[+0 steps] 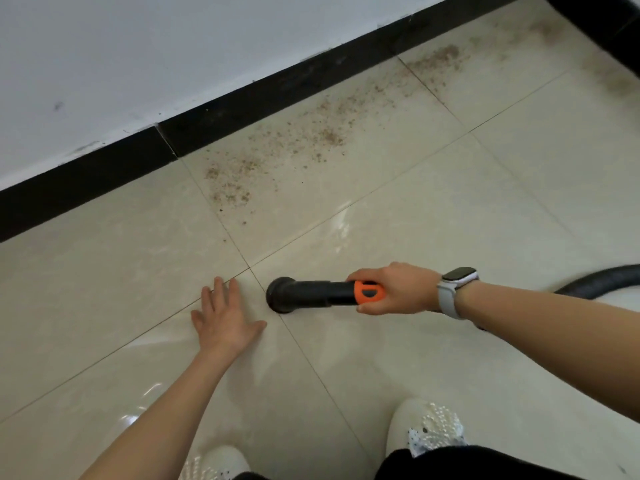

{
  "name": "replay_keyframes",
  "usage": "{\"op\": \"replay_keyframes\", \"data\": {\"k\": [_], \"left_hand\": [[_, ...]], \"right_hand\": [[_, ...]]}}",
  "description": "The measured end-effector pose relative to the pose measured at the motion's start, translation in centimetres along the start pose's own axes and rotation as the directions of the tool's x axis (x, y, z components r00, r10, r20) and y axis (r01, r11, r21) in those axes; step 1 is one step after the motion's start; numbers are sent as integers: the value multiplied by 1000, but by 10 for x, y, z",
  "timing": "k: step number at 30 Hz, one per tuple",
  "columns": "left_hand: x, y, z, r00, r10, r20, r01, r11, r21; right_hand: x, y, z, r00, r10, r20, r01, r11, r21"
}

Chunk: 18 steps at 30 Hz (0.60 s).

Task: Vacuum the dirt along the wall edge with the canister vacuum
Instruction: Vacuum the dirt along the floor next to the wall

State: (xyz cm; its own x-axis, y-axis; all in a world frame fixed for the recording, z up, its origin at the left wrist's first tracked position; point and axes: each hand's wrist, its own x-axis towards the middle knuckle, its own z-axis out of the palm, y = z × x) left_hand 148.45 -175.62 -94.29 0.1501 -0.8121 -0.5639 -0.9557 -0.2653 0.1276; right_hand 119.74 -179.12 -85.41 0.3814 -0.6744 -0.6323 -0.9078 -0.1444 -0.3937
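Brown grit, the dirt (277,147), lies in a loose band on the tiled floor (450,209) just beside the black skirting (242,102) at the foot of the white wall (173,46), running from about the middle of that edge toward the far right corner, where it thins into a dusty smear. The right hand (398,289) is wrapped around the orange collar of the vacuum nozzle (311,294), fingers curled over the top and thumb underneath, with a watch (457,282) on the wrist. The nozzle's long axis lies roughly parallel to the near edge of the floor, its round black mouth pointing left and resting on or just above a tile joint, well apart from the dirt. The hose (602,278) trails off toward the right edge; the canister itself is out of view. The left hand (225,323) rests flat on the tile just beside the mouth, fingers straight and slightly spread, holding nothing. From the nozzle's mouth the dirt lies forward, toward the wall, and slightly right, so the coming move probably calls for the right hand to swing the mouth toward the skirting and then sweep along it to the right, while the left hand serves only as a brace.
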Motion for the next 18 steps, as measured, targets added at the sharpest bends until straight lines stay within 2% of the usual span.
{"op": "replay_keyframes", "data": {"k": [2, 5, 10, 13, 18], "left_hand": [[1, 1, 0, 1000, -1, -16, 1, 1000, -8], [6, 6, -2, 999, 14, -36, -15, 1000, -9], [11, 17, -5, 1000, 15, 13, -15, 1000, -18], [13, 18, -4, 1000, 18, 22, -18, 1000, -17], [13, 6, -6, 999, 39, 3, -39, 999, -34]], "right_hand": [[-9, 17, -6, 999, 38, -26, -39, 999, -33], [-28, 52, -14, 984, 155, -89, -154, 988, 26], [-52, 95, -17, 945, 286, -156, -274, 957, 94], [-51, 94, -15, 955, 258, -146, -258, 966, 22], [-8, 44, -14, 997, 62, -48, -63, 998, -24]]}}
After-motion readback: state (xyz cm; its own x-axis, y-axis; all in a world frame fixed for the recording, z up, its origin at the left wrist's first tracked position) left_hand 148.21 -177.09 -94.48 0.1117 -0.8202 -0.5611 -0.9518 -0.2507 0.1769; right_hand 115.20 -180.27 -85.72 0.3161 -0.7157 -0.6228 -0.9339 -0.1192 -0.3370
